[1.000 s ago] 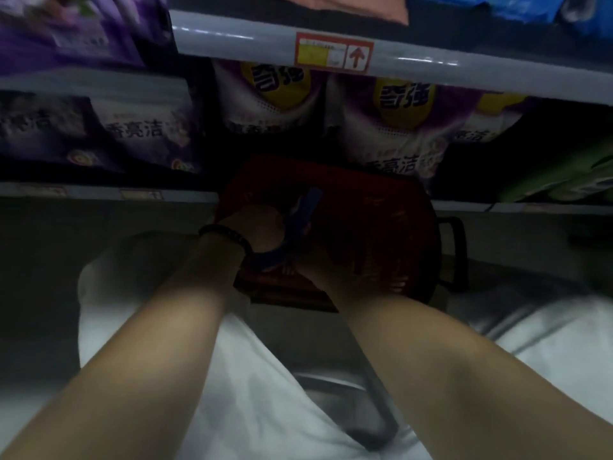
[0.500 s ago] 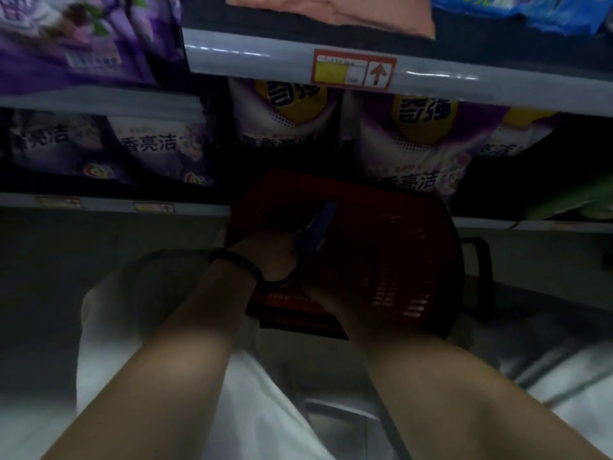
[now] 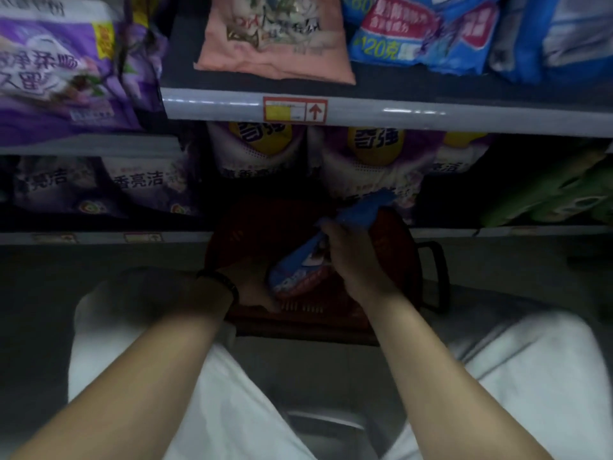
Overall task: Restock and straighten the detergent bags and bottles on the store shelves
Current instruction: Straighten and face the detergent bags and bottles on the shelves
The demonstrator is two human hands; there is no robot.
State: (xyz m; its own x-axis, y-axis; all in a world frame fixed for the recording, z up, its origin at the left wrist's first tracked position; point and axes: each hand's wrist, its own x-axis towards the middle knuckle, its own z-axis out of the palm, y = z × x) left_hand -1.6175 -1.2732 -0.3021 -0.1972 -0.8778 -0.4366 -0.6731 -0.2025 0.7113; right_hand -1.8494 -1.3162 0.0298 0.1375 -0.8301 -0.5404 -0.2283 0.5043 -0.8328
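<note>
A blue detergent bag [image 3: 298,270] is lifted partway out of a red shopping basket [image 3: 391,234] on the floor before the shelves. My right hand [image 3: 351,257] grips the bag around its middle, and the bag's top end sticks up to the right. My left hand [image 3: 248,290], with a dark wristband, reaches into the basket under the bag's lower end; its fingers are hidden. Purple-and-white detergent bags [image 3: 374,167] stand on the lower shelf behind the basket. A pink bag [image 3: 275,38] and blue bags [image 3: 428,31] lie on the shelf above.
A grey shelf edge [image 3: 431,114] with a red price tag [image 3: 295,109] juts out above the basket. Green packs [image 3: 547,194] fill the lower shelf at right, and purple bags [image 3: 66,71] sit upper left. My knees in white trousers [image 3: 530,376] flank the basket.
The blue bag has come up out of the basket, with my right hand now gripping it higher. The view has tilted up, showing more of the upper shelf.
</note>
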